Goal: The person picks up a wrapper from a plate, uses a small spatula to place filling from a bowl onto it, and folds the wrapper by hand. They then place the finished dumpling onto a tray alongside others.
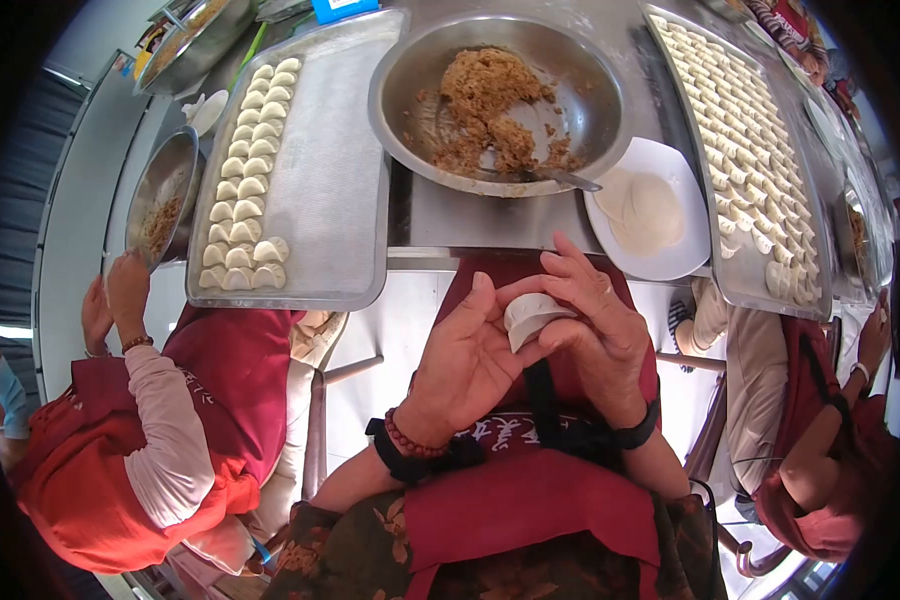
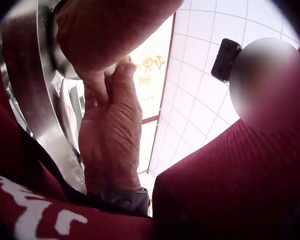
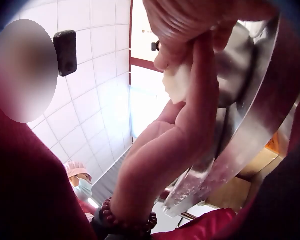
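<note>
A white, half-moon dumpling (image 1: pixel 533 318) is between the two hands over the lap. My left hand (image 1: pixel 465 360) has its palm turned up, fingers extended under and behind the dumpling, thumb raised apart from it. My right hand (image 1: pixel 605 330) pinches the dumpling's right side, its thumb along the near edge and its fingers arching over. In the right wrist view the pale dumpling (image 3: pixel 177 85) shows beside a straight finger of the left hand (image 3: pixel 160 145). The left wrist view mostly hides it behind the right hand (image 2: pixel 112 130).
Ahead stands a steel bowl (image 1: pixel 395 110) of brown filling with a spoon (image 1: pixel 570 180). Beside it is a white plate (image 1: pixel 605 225) with round wrappers. Trays of dumplings flank them, left (image 1: pixel 340 200) and right (image 1: pixel 745 275). People sit on both sides.
</note>
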